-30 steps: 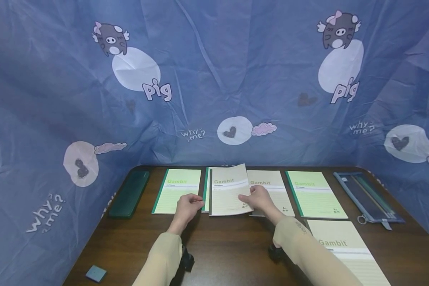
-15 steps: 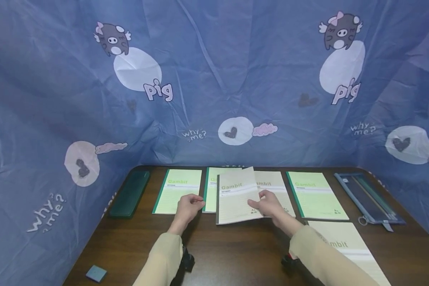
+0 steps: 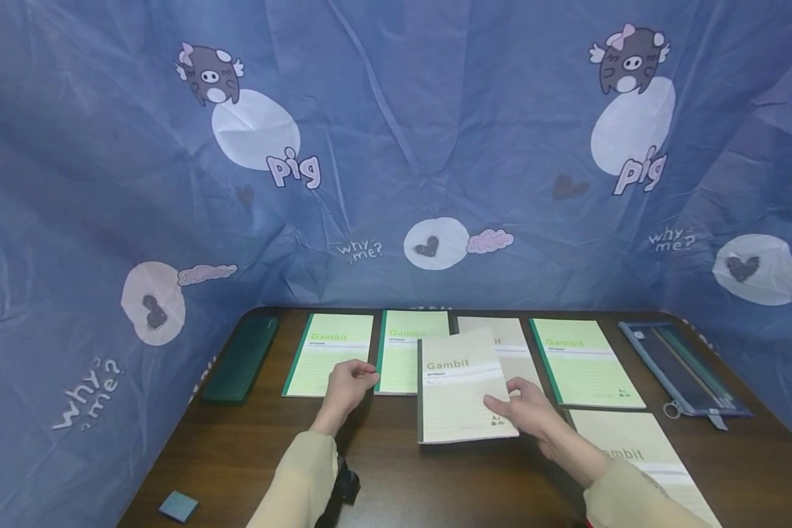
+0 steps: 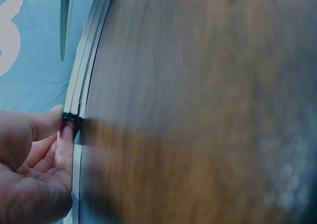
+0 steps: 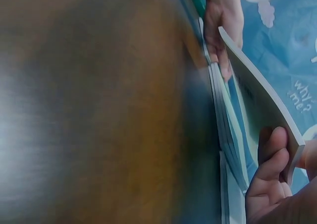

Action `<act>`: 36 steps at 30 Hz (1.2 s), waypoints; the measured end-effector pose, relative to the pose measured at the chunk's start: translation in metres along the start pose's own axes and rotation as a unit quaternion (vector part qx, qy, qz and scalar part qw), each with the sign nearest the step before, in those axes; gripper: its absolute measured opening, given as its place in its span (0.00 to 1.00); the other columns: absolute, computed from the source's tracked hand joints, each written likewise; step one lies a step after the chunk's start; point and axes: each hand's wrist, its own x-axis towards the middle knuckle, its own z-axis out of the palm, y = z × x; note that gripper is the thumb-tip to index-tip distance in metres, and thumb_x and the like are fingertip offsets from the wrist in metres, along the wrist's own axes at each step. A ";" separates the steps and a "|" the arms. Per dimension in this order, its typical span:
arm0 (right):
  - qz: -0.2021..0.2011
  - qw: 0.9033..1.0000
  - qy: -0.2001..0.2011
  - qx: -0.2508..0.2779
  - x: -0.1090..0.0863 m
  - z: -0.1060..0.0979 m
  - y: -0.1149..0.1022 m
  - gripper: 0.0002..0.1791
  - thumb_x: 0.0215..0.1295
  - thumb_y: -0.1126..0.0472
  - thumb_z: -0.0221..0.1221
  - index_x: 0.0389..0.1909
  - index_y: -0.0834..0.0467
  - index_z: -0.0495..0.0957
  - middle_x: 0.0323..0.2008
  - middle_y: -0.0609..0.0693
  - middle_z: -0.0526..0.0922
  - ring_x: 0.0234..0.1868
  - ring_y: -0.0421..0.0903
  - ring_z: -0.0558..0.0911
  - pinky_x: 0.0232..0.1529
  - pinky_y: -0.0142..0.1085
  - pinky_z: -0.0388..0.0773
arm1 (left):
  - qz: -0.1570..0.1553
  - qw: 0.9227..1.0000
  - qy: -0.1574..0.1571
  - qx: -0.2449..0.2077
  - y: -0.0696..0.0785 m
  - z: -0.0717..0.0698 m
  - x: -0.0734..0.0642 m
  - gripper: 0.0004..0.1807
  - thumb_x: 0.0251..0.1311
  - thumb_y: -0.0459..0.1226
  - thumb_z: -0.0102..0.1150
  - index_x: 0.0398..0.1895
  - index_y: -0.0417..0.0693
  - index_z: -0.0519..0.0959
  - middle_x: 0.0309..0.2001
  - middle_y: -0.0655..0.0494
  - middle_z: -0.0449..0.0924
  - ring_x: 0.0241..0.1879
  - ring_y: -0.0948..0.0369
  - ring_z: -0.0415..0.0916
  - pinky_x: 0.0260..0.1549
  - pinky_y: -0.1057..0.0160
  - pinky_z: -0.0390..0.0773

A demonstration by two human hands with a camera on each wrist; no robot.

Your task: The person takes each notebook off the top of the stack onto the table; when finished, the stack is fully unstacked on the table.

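Note:
My right hand (image 3: 531,411) grips a cream Gambit notebook (image 3: 465,396) by its lower right corner, thumb on the cover and fingers curled underneath. In the right wrist view this notebook (image 5: 262,90) is lifted off the others and tilted. My left hand (image 3: 348,385) pinches the lower spine corner of a green-spined notebook (image 3: 402,359). The left wrist view shows the left thumb and a finger at the corner of a stack (image 4: 86,65) of several notebooks. Behind the held notebook lies another cream notebook (image 3: 508,337), partly covered.
A green-spined notebook (image 3: 336,337) lies at left and another (image 3: 584,359) at right. A cream notebook (image 3: 640,433) lies near the right arm. There are also a dark green case (image 3: 240,359), a mesh pencil pouch (image 3: 686,367) and a small blue block (image 3: 179,506) on the brown table (image 3: 396,484).
My right hand has drawn the cream notebook toward me and to the right, off the green-spined one, which is now uncovered. My left hand has stayed in place.

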 end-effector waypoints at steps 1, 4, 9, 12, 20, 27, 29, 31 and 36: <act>0.002 1.000 -0.001 0.002 -0.004 -0.002 0.002 0.29 0.65 0.47 0.64 0.51 0.67 0.70 0.32 0.55 0.82 0.35 0.50 0.80 0.39 0.42 0.70 | 0.001 1.000 0.000 0.001 0.000 0.000 0.000 0.09 0.64 0.34 0.64 0.43 0.37 0.83 0.38 0.50 0.82 0.39 0.55 0.78 0.42 0.53 0.76; 0.009 1.000 -0.003 0.014 -0.015 -0.006 0.009 0.30 0.65 0.47 0.64 0.53 0.68 0.70 0.33 0.55 0.83 0.34 0.50 0.82 0.39 0.42 0.72 | 0.002 1.000 0.000 0.002 0.000 -0.001 0.000 0.09 0.64 0.34 0.64 0.43 0.37 0.84 0.38 0.49 0.83 0.39 0.55 0.78 0.43 0.52 0.76; 0.024 0.999 -0.006 0.035 -0.031 -0.013 0.022 0.32 0.65 0.48 0.64 0.56 0.69 0.68 0.33 0.54 0.86 0.34 0.51 0.85 0.43 0.45 0.76 | 0.000 1.000 0.001 0.002 0.000 -0.001 -0.001 0.09 0.64 0.33 0.64 0.43 0.37 0.84 0.39 0.49 0.82 0.40 0.54 0.78 0.45 0.52 0.76; 0.036 0.999 -0.004 0.033 -0.039 -0.017 0.028 0.35 0.62 0.45 0.65 0.56 0.69 0.67 0.32 0.54 0.86 0.34 0.51 0.86 0.47 0.49 0.75 | 0.000 1.000 0.000 0.002 0.000 -0.001 -0.002 0.09 0.64 0.34 0.64 0.43 0.37 0.83 0.39 0.49 0.83 0.40 0.54 0.78 0.45 0.51 0.77; 0.028 0.997 -0.035 0.063 -0.063 -0.019 0.046 0.30 0.64 0.50 0.64 0.50 0.71 0.65 0.33 0.60 0.87 0.35 0.56 0.88 0.49 0.50 0.79 | -0.002 1.000 0.000 0.000 0.003 -0.002 -0.002 0.09 0.64 0.34 0.63 0.43 0.37 0.84 0.39 0.48 0.82 0.39 0.53 0.77 0.44 0.52 0.76; 0.000 0.990 -0.102 0.094 -0.085 -0.034 0.069 0.32 0.69 0.53 0.62 0.53 0.76 0.60 0.35 0.61 0.86 0.37 0.58 0.87 0.40 0.47 0.83 | -0.005 1.000 0.000 0.003 0.001 0.002 -0.001 0.09 0.64 0.34 0.64 0.43 0.37 0.84 0.39 0.49 0.82 0.39 0.54 0.77 0.44 0.53 0.76; 0.010 0.990 -0.104 0.092 -0.090 -0.038 0.073 0.35 0.69 0.53 0.62 0.56 0.78 0.58 0.36 0.61 0.86 0.38 0.59 0.87 0.41 0.49 0.82 | -0.002 1.000 0.001 0.006 0.001 0.001 -0.001 0.09 0.64 0.34 0.64 0.43 0.37 0.84 0.39 0.49 0.82 0.39 0.54 0.77 0.43 0.53 0.76; 0.019 0.993 -0.094 0.069 -0.092 -0.039 0.076 0.38 0.68 0.51 0.63 0.57 0.79 0.58 0.36 0.60 0.86 0.38 0.59 0.86 0.41 0.49 0.82 | 0.002 1.000 0.003 0.007 0.002 0.001 -0.001 0.09 0.64 0.34 0.64 0.43 0.37 0.84 0.38 0.49 0.83 0.39 0.54 0.78 0.43 0.53 0.77; 0.011 0.991 -0.111 0.067 -0.098 -0.045 0.086 0.32 0.69 0.51 0.62 0.51 0.76 0.62 0.33 0.59 0.86 0.34 0.57 0.86 0.38 0.48 0.82 | 0.006 1.000 0.004 0.006 0.000 0.000 0.000 0.09 0.64 0.33 0.64 0.43 0.37 0.84 0.39 0.49 0.83 0.39 0.54 0.78 0.42 0.53 0.77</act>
